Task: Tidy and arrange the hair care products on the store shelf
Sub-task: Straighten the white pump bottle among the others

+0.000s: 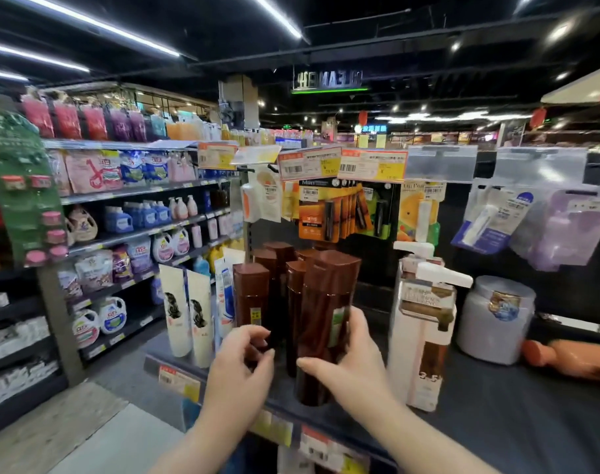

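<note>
Several tall brown bottles with square brown caps stand grouped on the dark shelf [496, 422]. My right hand [353, 357] wraps around the nearest brown bottle [325, 302], thumb in front, fingers behind it. My left hand [243, 360] hovers just left of it, fingers curled and apart, touching the base of another brown bottle [250, 295]. Two cream tubes [189, 313] with a hair picture stand at the left end. A white pump bottle [425, 323] stands upright to the right.
A grey-lidded tub [496, 319] sits right of the pump bottle, and an orange bottle [579, 359] lies on its side beyond it. Hanging packs and price tags [370, 165] overhang the shelf. Detergent shelves [131, 234] line the aisle at left.
</note>
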